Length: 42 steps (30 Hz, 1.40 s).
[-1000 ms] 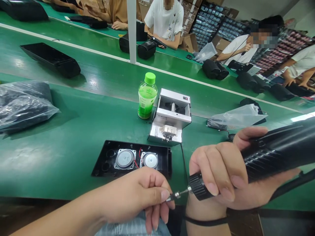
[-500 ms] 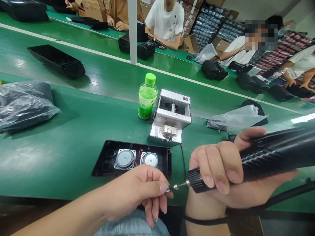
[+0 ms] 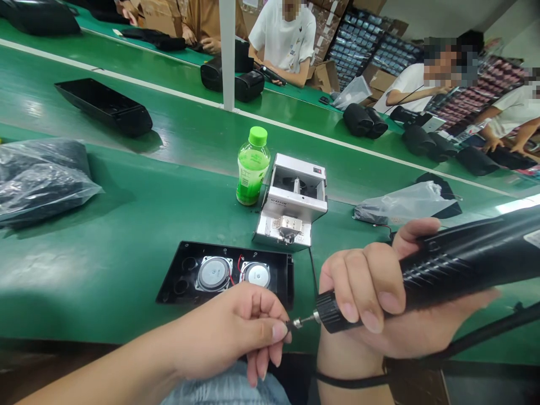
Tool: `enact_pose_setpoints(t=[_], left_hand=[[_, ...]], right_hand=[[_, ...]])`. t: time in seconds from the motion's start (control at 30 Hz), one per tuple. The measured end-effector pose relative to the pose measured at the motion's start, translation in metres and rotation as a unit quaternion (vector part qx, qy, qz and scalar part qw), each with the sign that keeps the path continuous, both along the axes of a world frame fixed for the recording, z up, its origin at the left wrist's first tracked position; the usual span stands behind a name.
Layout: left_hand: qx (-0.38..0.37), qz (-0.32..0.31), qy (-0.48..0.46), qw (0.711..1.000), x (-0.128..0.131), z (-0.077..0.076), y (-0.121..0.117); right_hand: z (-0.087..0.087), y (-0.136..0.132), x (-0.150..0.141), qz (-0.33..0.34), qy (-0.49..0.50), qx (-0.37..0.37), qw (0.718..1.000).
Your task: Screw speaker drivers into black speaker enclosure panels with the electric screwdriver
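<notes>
My right hand point(image 3: 367, 292) is wrapped round a black electric screwdriver point(image 3: 447, 264), which points left. A thin metal bit point(image 3: 310, 318) with a silver collar sticks out of its ribbed nose. At the bit's tip, the thumb and forefinger of my left hand point(image 3: 248, 323) are pinched together; a small dark piece shows there, too small to name. Just behind my left hand lies a black speaker housing point(image 3: 169, 287) with two round speakers point(image 3: 214, 274) and red wires in it. My left hand hides part of the housing's near side.
A silver screw feeder point(image 3: 291, 197) stands behind the housing, beside a green-capped bottle point(image 3: 253, 166). Plastic-wrapped parts point(image 3: 42, 180) lie at left, a plastic bag point(image 3: 405, 202) at right. A black housing point(image 3: 103, 107) sits on the green conveyor point(image 3: 177, 124). Co-workers sit across it.
My right hand and the screwdriver have shifted slightly left, as have my left fingertips. The black housing on the near conveyor has moved right, while the black units on the far side have slid slightly left.
</notes>
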<state>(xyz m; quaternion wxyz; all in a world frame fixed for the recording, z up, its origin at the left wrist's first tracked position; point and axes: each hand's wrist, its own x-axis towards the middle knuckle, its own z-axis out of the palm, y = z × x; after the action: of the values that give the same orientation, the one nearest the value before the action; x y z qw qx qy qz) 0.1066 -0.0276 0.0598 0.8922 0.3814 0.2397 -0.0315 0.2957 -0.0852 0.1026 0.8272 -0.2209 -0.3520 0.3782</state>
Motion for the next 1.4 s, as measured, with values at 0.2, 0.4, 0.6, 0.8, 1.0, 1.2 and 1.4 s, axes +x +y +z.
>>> enact_pose_setpoints(t=[0.2,0.4,0.6,0.8,1.0,1.2,1.4], left_hand=[[0.022,-0.001,0.006,1.000,-0.005,0.001,0.001],[0.032,-0.043,-0.011,0.999,-0.007,-0.002,0.007],[0.362,0.084,0.056,0.927,-0.026,-0.001,0.012],[0.768,0.145,0.042,0.622,-0.045,-0.008,0.032],[0.797,0.155,0.058,0.580,-0.048,-0.014,0.044],[0.780,0.155,0.054,0.603,-0.054,-0.017,0.050],[0.778,0.148,0.054,0.608,-0.055,-0.017,0.051]], right_hand=[[0.003,-0.002,-0.001,-0.018,-0.001,-0.029,0.999],[0.016,-0.002,-0.008,-0.037,-0.031,-0.059,0.997],[0.033,0.019,0.005,-0.155,-0.118,-0.075,0.978],[0.023,0.063,0.010,-0.208,-0.197,-0.003,0.958],[-0.007,0.089,0.009,-0.156,-0.277,0.029,0.948],[-0.008,0.091,0.008,-0.187,-0.275,-0.027,0.943],[-0.005,0.089,0.009,-0.197,-0.256,-0.053,0.945]])
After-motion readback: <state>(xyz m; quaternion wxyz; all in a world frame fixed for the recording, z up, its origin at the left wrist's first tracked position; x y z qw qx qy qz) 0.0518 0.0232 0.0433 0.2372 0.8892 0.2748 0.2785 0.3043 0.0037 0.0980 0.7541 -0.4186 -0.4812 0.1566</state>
